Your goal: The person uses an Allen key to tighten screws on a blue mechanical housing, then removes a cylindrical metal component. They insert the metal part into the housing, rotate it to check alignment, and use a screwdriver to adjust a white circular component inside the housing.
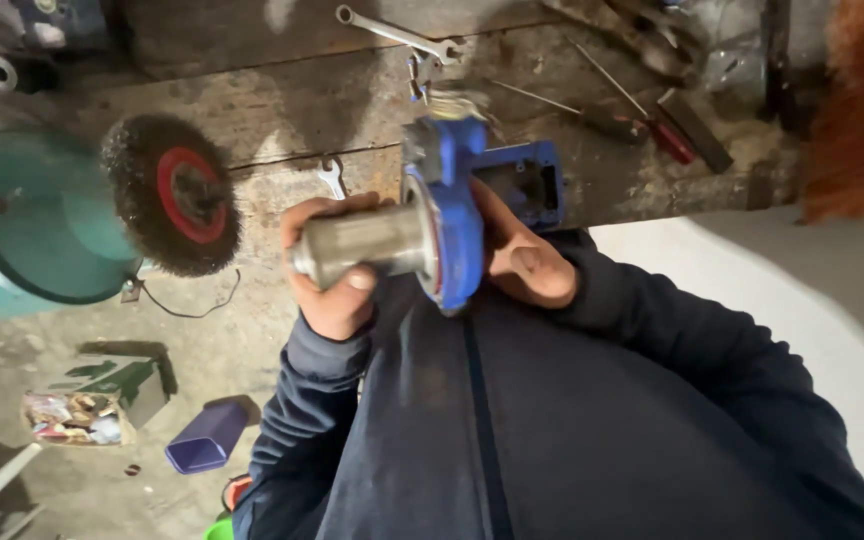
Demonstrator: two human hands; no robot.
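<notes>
Left hand (337, 275) wraps grey metal cylinder (367, 245) at frame centre; right hand (524, 262) grips blue flanged housing (457, 215) behind it. Both closed firmly on part, held up near chest. Wire wheel brush (174, 195) on green bench grinder (27, 225) close at left: risk of sleeve or fingers snagging bristles if part drifts left. Wrench (397, 35) on workbench (302, 100), upper frame.

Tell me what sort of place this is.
Most likely a repair workshop: a worn wooden workbench strewn with a spanner and screwdrivers, plus a bench grinder's wire brush wheel. Both hands hold a blue metal machine part.
</notes>
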